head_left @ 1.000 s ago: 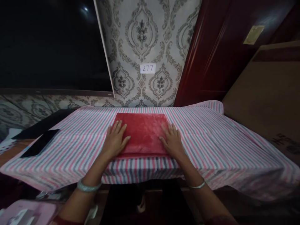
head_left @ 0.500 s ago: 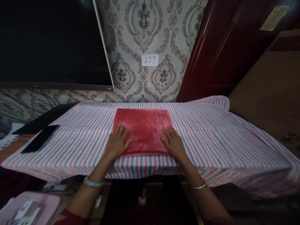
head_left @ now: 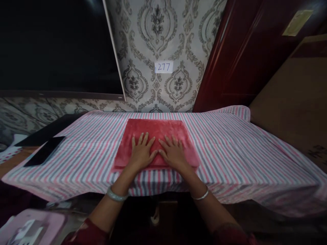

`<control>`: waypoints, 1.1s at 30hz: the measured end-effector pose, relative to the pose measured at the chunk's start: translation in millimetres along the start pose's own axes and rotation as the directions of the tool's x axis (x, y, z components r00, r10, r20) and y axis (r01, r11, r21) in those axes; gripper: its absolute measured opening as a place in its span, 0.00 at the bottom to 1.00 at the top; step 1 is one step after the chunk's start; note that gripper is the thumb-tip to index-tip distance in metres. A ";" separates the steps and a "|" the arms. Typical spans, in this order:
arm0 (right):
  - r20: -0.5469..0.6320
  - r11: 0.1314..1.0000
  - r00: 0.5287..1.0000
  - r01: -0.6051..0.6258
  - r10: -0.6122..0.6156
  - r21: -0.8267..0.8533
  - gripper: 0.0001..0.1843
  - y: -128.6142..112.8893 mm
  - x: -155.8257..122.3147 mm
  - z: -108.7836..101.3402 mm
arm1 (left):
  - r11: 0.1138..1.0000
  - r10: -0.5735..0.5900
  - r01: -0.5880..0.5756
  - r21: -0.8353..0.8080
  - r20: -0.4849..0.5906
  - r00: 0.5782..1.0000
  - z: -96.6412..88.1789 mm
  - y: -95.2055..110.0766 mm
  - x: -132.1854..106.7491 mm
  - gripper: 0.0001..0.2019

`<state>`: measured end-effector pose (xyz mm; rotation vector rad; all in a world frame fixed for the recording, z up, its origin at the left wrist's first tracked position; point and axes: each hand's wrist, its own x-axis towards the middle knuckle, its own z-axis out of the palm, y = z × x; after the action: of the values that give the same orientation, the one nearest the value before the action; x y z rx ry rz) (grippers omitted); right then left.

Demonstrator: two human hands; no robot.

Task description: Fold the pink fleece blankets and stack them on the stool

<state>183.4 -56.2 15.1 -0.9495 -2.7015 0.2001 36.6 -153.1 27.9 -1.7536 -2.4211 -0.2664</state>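
Note:
A folded red plush cloth lies flat on the table, its layered front edge near the table's front. My left hand rests palm down on its left-centre part, fingers spread. Just to the right, my right hand presses flat on the same cloth with its fingers apart. The two thumbs point toward each other with a small gap between them. Nothing is gripped in either hand. Under the red cloth, a striped pink, grey and white tablecloth covers the table.
A black phone lies at the table's left end. Behind stand a dark television and a patterned wall with a paper label. A large cardboard box stands at the right. At lower left is a pink stool-like surface.
Both hands have slid inward from the cloth's sides to its middle, closer together. The cloth's front corners now show; it stays in place.

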 end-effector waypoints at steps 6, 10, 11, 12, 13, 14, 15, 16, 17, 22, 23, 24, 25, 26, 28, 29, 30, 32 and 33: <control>-0.011 1.000 1.000 -0.004 0.004 0.009 0.29 3.8 -2.2 20.3 | 0.999 -0.041 0.040 0.013 0.096 0.995 26.8 -4.4 3.1 0.32; -0.025 1.000 1.000 -0.006 0.006 0.015 0.29 2.2 -2.4 21.6 | 0.999 -0.041 0.039 0.020 0.097 0.994 25.8 -4.3 2.0 0.32; -0.024 1.000 1.000 -0.007 0.007 0.015 0.29 1.3 -2.4 21.7 | 0.999 -0.039 0.038 0.022 0.092 0.995 25.3 -3.9 1.6 0.32; -0.022 1.000 1.000 -0.008 0.009 0.014 0.29 0.6 -2.7 21.6 | 0.999 -0.040 0.038 0.022 0.087 0.995 25.1 -3.7 1.2 0.32; -0.016 1.000 1.000 -0.009 0.009 0.014 0.29 0.3 -2.9 21.2 | 0.999 -0.041 0.039 0.020 0.085 0.996 24.8 -3.7 0.8 0.32; -0.006 1.000 1.000 -0.008 0.008 0.014 0.29 0.5 -2.9 20.1 | 0.999 -0.043 0.042 0.013 0.087 0.995 24.4 -4.1 0.4 0.32; 0.012 1.000 1.000 -0.006 0.006 0.016 0.30 1.2 -2.3 18.0 | 0.999 -0.044 0.044 0.002 0.097 0.994 23.6 -5.1 0.4 0.32; 0.042 1.000 0.999 -0.003 0.002 0.022 0.30 2.7 -0.8 14.7 | 0.999 -0.045 0.047 -0.014 0.114 0.992 21.9 -6.5 1.0 0.32; 0.076 0.999 0.997 0.004 -0.007 0.032 0.30 4.7 2.3 10.0 | 0.998 -0.042 0.047 -0.036 0.136 0.990 19.3 -8.3 2.6 0.32; 0.082 0.995 0.997 -0.005 -0.003 0.103 0.28 16.3 46.6 -27.5 | 0.987 -0.046 0.064 -0.150 0.118 0.992 -10.2 -20.5 34.2 0.30; 0.031 0.995 0.999 -0.032 0.029 0.097 0.28 17.4 59.6 -33.9 | 0.986 -0.068 0.078 -0.149 0.075 0.995 -16.9 -22.9 45.1 0.30; -0.023 0.994 0.997 -0.067 0.069 0.081 0.28 18.2 72.4 -38.3 | 0.986 -0.093 0.098 -0.138 0.041 0.995 -22.3 -25.3 56.6 0.29; -0.071 0.993 0.992 -0.101 0.106 0.060 0.28 18.7 84.4 -40.0 | 0.986 -0.113 0.115 -0.118 0.020 0.993 -25.6 -27.9 68.1 0.29; -0.107 0.991 0.985 -0.129 0.132 0.038 0.29 19.4 94.9 -38.8 | 0.988 -0.124 0.124 -0.093 0.011 0.992 -26.4 -30.6 78.8 0.30; -0.113 0.987 0.981 -0.160 0.159 0.004 0.30 21.9 110.2 -28.0 | 0.990 -0.138 0.139 -0.036 0.022 0.990 -20.0 -36.9 96.1 0.31; -0.088 0.986 0.982 -0.167 0.166 -0.008 0.31 24.0 115.0 -19.5 | 0.988 -0.151 0.152 -0.011 0.032 0.988 -13.3 -40.1 102.1 0.31; -0.057 0.985 0.984 -0.172 0.171 -0.017 0.32 26.5 118.0 -9.9 | 0.986 -0.165 0.165 0.010 0.041 0.985 -5.3 -43.1 106.2 0.32; -0.016 0.982 0.983 -0.184 0.184 -0.033 0.32 32.1 120.4 8.9 | 0.982 -0.189 0.187 0.036 0.055 0.980 11.3 -47.9 110.2 0.32; -0.015 0.981 0.982 -0.188 0.188 -0.037 0.32 34.8 120.4 16.4 | 0.981 -0.193 0.191 0.043 0.057 0.980 18.3 -49.5 110.6 0.32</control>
<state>109.0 45.9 16.8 -1.2149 -2.6131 0.1800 -45.0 -61.8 31.0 -1.5358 -2.6239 -0.1891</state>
